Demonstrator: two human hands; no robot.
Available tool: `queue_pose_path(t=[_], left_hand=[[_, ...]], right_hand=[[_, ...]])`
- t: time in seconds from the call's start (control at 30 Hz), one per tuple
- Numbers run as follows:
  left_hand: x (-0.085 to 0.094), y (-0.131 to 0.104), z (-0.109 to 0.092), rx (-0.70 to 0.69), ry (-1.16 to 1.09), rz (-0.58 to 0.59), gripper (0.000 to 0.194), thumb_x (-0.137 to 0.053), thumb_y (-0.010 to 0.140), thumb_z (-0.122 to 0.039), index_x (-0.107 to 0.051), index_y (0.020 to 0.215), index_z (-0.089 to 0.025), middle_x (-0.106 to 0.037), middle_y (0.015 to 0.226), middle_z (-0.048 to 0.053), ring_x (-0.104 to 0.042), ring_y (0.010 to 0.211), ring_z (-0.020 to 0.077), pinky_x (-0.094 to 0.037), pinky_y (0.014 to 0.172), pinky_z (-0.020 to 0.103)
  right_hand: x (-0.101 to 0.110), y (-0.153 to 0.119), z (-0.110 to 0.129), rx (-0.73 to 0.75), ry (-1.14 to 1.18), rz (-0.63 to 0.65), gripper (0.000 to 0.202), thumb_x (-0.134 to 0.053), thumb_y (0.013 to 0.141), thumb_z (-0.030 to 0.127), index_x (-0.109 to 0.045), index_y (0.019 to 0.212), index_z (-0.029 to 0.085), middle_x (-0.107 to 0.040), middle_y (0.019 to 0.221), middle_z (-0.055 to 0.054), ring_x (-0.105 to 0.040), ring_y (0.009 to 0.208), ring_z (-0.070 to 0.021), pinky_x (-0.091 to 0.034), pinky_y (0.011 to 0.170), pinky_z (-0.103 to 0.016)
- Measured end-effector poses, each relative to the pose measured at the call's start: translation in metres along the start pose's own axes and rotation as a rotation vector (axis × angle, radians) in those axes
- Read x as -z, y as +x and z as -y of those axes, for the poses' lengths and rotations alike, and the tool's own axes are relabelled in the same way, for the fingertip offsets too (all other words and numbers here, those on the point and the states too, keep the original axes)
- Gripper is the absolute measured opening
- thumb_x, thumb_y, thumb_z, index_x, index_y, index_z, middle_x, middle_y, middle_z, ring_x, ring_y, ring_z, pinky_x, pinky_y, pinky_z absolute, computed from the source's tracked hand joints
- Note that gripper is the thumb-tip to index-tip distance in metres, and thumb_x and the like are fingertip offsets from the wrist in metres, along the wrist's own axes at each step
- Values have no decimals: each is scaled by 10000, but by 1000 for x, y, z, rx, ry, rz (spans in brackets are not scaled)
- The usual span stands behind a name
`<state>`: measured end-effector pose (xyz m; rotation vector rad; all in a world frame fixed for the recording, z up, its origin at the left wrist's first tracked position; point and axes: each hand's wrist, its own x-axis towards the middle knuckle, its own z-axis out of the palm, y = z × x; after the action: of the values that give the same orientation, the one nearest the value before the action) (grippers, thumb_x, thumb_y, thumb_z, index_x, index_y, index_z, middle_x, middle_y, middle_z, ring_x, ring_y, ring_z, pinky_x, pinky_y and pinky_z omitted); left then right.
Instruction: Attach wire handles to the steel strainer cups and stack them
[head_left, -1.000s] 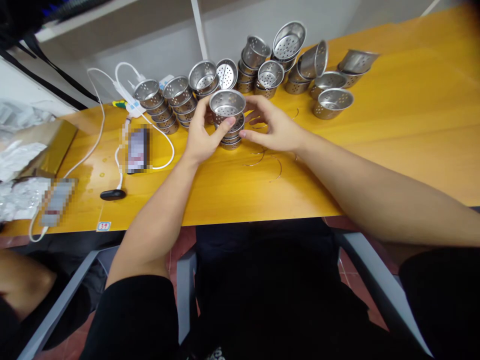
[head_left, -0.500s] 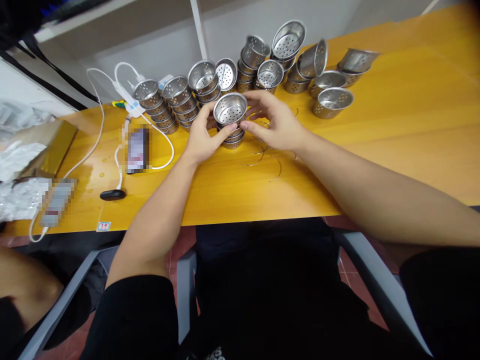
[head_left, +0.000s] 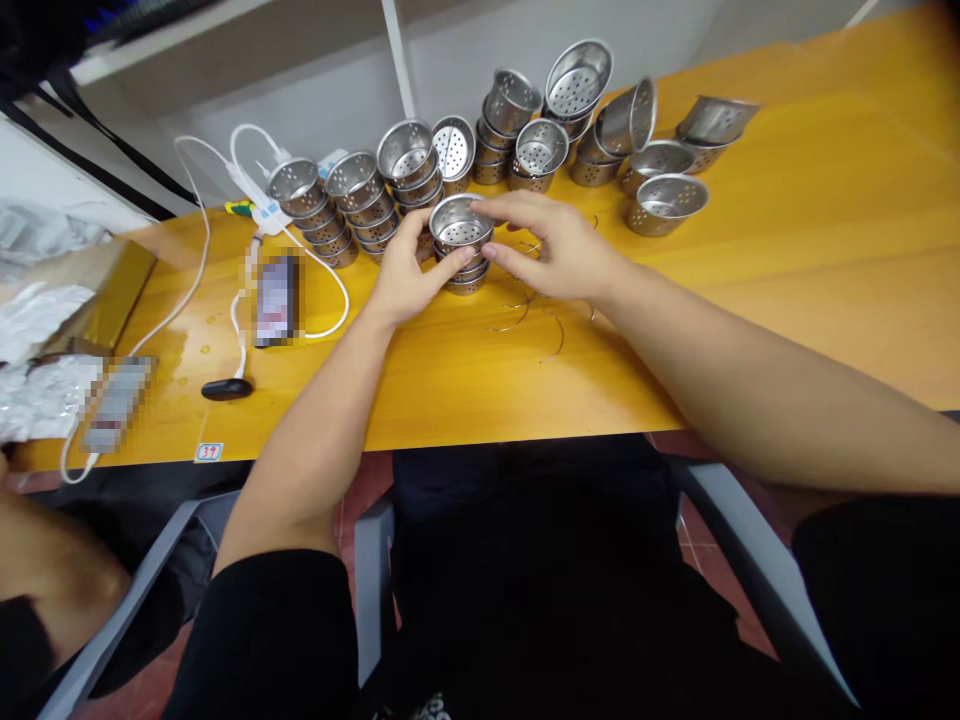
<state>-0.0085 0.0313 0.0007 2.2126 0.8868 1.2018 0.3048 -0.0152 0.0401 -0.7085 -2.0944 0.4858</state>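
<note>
Facing upward, cup stack (head_left: 462, 234) roughly upright.

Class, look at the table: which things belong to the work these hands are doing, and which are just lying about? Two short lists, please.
Part of the work:
- cup stack, held between left hand and right hand
- other metal cups
- thin wires, possibly

Just lying about, it seems:
- phone
- white cable
- black oval object
- box
</note>
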Motion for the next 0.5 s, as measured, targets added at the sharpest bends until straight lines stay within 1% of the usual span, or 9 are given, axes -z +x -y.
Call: queue_pose_path(t=[0.1, 0.17, 0.23, 0.3, 0.33, 0.37, 0.4, 0.43, 0.5], left_hand=[[-1, 0, 2, 43, 73, -72, 1063, -881, 972, -1104, -717, 1696, -343, -768, 1705, 168, -781, 1644, 417, -693, 1423, 621], [-2, -2, 4, 114, 88, -144, 1063, -929, 963, -1069, -695, 1726, -366, -734, 1745, 182, -813, 1551, 400, -738, 1346, 598], [-3, -3, 8, 197, 50, -191, 1045, -994, 967, -996, -662, 1737, -373, -737, 1709, 186, -864, 1351, 347, -790, 1216, 569], [-3, -4, 10, 251, -2, -202, 924, -1035, 996, -902, -683, 1648, -350, -784, 1546, 157, -869, 1151, 283, -810, 1117, 549], [-3, -4, 10, 264, -25, -191, 832, -1040, 1013, -861, -707, 1563, -332, -801, 1437, 130, -859, 1082, 259, -811, 1090, 541], [-3, -4, 9, 270, -41, -169, 748, -1036, 1029, -832, -723, 1471, -316, -807, 1340, 104, -849, 1046, 245, -808, 1081, 532], [-3, -5, 6, 270, -51, -144, 691, -1027, 1040, -818, -727, 1389, -303, -807, 1270, 85, -845, 1039, 239, -804, 1082, 523], [-4, -5, 3, 266, -57, -118, 664, -1018, 1043, -816, -723, 1332, -295, -810, 1237, 76, -848, 1060, 240, -799, 1094, 513], [-7, -6, -4, 262, -65, -70, 657, -1006, 1038, -812, -711, 1306, -290, -835, 1274, 86, -864, 1153, 256, -789, 1134, 501]], right_hand=[[1, 1, 1, -12, -33, 20, 906, -732, 1183, 965, -735, 1902, 414, -801, 1799, -150, -782, 1554, -522, -641, 1390, -782], [8, 1, 5, -25, -93, 20, 959, -723, 1165, 988, -699, 1928, 408, -768, 1831, -154, -775, 1547, -530, -632, 1396, -775], [25, 2, 11, -61, -195, -11, 891, -687, 1182, 976, -767, 1840, 381, -776, 1791, -177, -796, 1467, -517, -657, 1359, -757], [49, 2, 20, -137, -347, -62, 740, -653, 1219, 925, -887, 1605, 339, -837, 1619, -217, -820, 1313, -487, -708, 1254, -738], [62, 2, 25, -191, -438, -87, 657, -658, 1230, 884, -918, 1469, 330, -868, 1497, -228, -824, 1230, -474, -726, 1188, -732], [76, 2, 30, -265, -535, -89, 551, -692, 1239, 813, -924, 1370, 331, -890, 1405, -226, -821, 1228, -479, -715, 1185, -734], [89, 2, 33, -373, -611, -58, 439, -744, 1232, 721, -920, 1285, 323, -904, 1311, -223, -827, 1213, -483, -719, 1147, -723], [100, 2, 36, -507, -681, -17, 338, -799, 1216, 623, -914, 1270, 309, -913, 1254, -219, -841, 1185, -474, -726, 1091, -689], [119, 1, 35, -767, -800, 135, 212, -943, 1128, 448, -908, 1230, 265, -920, 1199, -222, -857, 1093, -421, -698, 938, -583]])
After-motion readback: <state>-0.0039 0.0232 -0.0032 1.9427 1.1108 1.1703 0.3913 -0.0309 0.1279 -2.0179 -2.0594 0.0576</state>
